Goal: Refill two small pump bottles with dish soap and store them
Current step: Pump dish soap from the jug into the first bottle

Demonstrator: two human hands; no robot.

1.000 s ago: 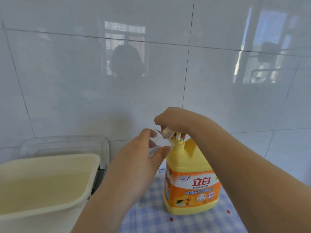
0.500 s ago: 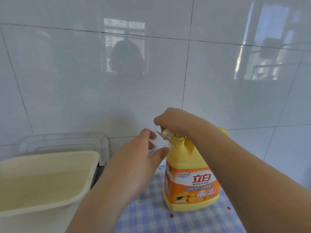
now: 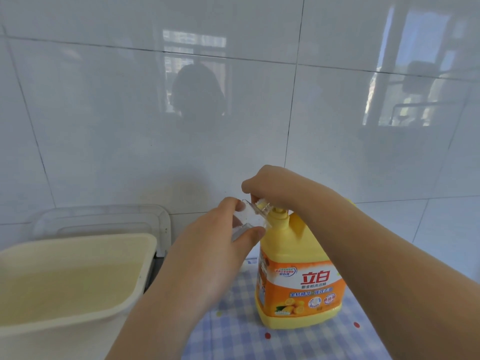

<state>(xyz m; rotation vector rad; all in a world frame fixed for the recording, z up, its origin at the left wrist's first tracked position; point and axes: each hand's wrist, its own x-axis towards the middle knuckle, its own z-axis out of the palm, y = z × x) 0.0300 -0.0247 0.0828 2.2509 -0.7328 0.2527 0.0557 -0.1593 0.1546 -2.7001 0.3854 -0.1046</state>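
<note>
The left hand (image 3: 215, 255) pinched a small clear bottle (image 3: 246, 219) beside the pump (image 3: 279, 213) of a yellow dish soap jug (image 3: 298, 276) on the near checked cloth (image 3: 233, 331); the right hand (image 3: 270, 185) curled over the pump.

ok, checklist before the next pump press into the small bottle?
1. Left hand grips the small clear bottle, tilted: ok.
2. Bottle mouth up against the spout of the pump: ok, as far as can be seen.
3. Right hand curled over the top of the pump: ok.
4. Yellow soap jug upright on the checked cloth: ok.
5. Fill level in the small bottle: cannot tell.
6. Drips on the cloth under the bottle: cannot tell, the left hand hides it.
</note>
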